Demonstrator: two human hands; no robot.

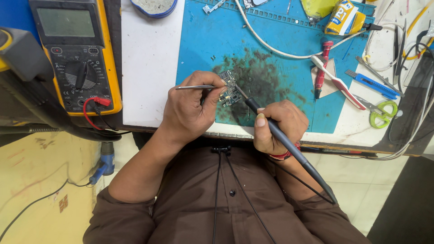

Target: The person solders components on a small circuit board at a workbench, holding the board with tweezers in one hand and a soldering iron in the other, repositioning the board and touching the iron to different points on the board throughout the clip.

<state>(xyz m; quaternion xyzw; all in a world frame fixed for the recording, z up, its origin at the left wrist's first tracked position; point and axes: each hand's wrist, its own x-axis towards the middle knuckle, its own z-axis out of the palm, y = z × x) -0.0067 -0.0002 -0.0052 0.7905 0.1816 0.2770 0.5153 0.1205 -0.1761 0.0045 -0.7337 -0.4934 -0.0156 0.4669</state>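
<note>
Blue silicone work mat (289,68), soot-stained at its near edge, carries a small green circuit board (229,92). Left hand (190,108) fingers pinch thin steel tweezers (195,87) to the board; right hand (278,126) grips a dark soldering iron (289,144), tip on it. Soldering looks underway, unfinished.

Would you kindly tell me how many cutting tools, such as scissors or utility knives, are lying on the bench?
2: a blue utility knife at the right edge of the blue mat, and green-handled scissors just below it. More may hide under the cables.
</note>
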